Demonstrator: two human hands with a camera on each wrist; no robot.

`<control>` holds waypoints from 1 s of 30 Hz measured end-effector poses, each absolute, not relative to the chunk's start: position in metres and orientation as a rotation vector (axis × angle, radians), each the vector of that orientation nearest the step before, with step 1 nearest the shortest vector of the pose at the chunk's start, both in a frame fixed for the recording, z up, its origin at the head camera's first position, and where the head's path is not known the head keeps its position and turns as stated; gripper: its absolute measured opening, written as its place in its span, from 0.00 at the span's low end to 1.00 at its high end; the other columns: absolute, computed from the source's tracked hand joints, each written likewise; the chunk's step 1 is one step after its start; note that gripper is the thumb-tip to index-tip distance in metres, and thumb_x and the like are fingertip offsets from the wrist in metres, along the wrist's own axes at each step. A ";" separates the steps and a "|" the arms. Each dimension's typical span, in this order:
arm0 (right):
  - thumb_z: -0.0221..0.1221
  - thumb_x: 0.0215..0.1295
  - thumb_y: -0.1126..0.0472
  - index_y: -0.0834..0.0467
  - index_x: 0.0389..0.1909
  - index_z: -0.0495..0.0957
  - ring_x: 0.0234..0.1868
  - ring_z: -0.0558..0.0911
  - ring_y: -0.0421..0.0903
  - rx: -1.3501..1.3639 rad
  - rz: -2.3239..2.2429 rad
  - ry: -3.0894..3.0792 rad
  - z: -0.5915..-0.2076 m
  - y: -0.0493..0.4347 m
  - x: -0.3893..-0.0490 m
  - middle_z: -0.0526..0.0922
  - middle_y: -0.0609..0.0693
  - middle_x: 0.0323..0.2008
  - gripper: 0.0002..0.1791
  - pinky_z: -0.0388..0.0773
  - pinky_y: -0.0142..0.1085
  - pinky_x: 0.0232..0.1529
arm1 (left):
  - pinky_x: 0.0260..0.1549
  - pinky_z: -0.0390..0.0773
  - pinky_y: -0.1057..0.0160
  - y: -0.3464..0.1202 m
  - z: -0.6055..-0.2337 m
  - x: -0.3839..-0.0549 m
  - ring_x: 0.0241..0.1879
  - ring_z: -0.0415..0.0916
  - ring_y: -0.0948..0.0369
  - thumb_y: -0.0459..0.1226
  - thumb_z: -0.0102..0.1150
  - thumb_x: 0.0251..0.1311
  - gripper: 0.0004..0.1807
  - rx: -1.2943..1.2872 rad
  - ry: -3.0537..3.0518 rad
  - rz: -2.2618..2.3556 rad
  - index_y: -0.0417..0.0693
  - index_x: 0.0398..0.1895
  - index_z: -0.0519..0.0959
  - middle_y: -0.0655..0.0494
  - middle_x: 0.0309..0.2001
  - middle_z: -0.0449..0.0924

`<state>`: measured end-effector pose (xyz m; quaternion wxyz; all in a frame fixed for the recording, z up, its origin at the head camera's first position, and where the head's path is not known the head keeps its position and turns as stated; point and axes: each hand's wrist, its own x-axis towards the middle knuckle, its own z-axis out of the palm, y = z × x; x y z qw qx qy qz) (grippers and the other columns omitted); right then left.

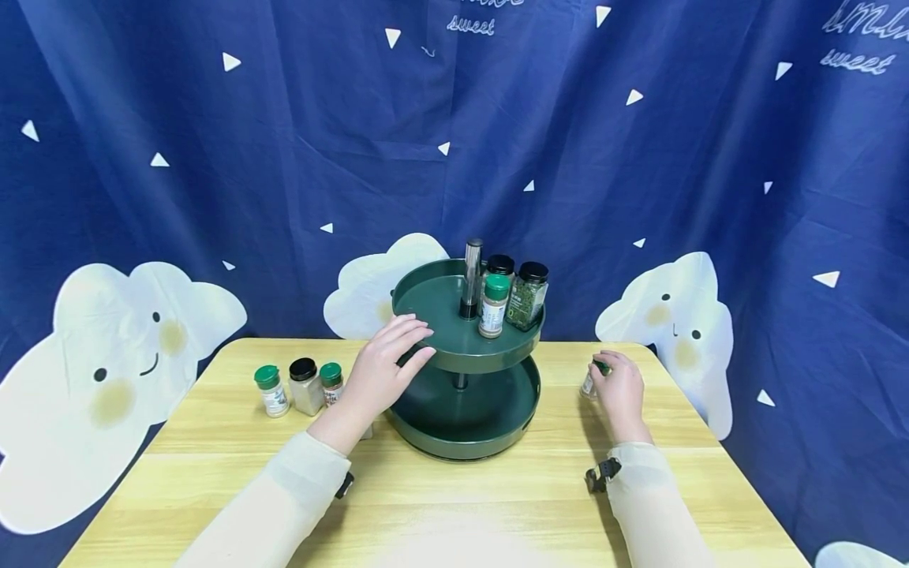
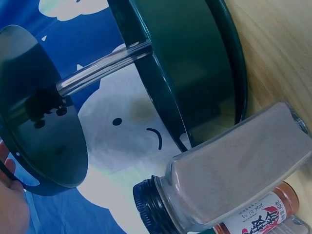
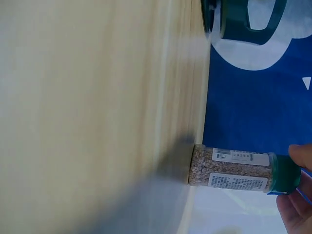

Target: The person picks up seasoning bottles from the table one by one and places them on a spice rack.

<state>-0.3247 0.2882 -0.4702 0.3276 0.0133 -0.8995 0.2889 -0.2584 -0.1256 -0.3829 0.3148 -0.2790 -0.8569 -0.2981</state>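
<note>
A green two-tier round tray (image 1: 465, 454) with a metal post stands mid-table. My left hand (image 1: 383, 367) is at the left rim of its upper tier (image 1: 419, 284); in the left wrist view the fingers (image 2: 4, 151) lie about that rim. At the right, my right hand (image 1: 619, 390) pinches the green cap of a small spice jar (image 3: 234, 168), filled with tan grains and bearing white labels. This jar is upright, its base at the tabletop. The upper tier carries a green-capped jar (image 1: 492, 315), a black-capped herb jar (image 1: 527, 300) and another black-capped jar (image 1: 500, 265).
Left of the tray stand a green-capped jar (image 1: 273, 394), a black-capped jar (image 1: 307, 390) and a red-labelled jar (image 1: 331, 383). A black-capped jar of greyish powder (image 2: 239, 168) is near my left wrist, mostly hidden in the head view. A blue curtain (image 1: 454, 158) hangs behind the table.
</note>
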 end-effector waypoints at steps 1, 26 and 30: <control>0.67 0.59 0.71 0.69 0.43 0.85 0.53 0.79 0.67 0.033 0.760 -2.352 -0.470 0.288 -0.325 0.84 0.65 0.50 0.11 0.73 0.59 0.58 | 0.72 0.59 0.55 -0.126 -0.383 -0.259 0.68 0.68 0.57 0.44 0.64 0.67 0.18 -0.736 -2.256 -0.786 0.48 0.57 0.83 0.54 0.60 0.80; 0.67 0.58 0.71 0.68 0.40 0.86 0.50 0.81 0.66 0.041 0.741 -2.369 -0.466 0.289 -0.319 0.85 0.64 0.47 0.09 0.75 0.59 0.55 | 0.70 0.64 0.50 -0.126 -0.383 -0.257 0.68 0.69 0.54 0.45 0.65 0.66 0.19 -0.736 -2.252 -0.778 0.49 0.57 0.83 0.54 0.60 0.80; 0.66 0.59 0.70 0.68 0.41 0.86 0.51 0.81 0.66 0.032 0.765 -2.396 -0.465 0.289 -0.317 0.84 0.64 0.48 0.09 0.75 0.58 0.57 | 0.70 0.64 0.50 -0.125 -0.383 -0.257 0.67 0.69 0.54 0.45 0.65 0.66 0.19 -0.741 -2.245 -0.785 0.48 0.57 0.83 0.53 0.59 0.81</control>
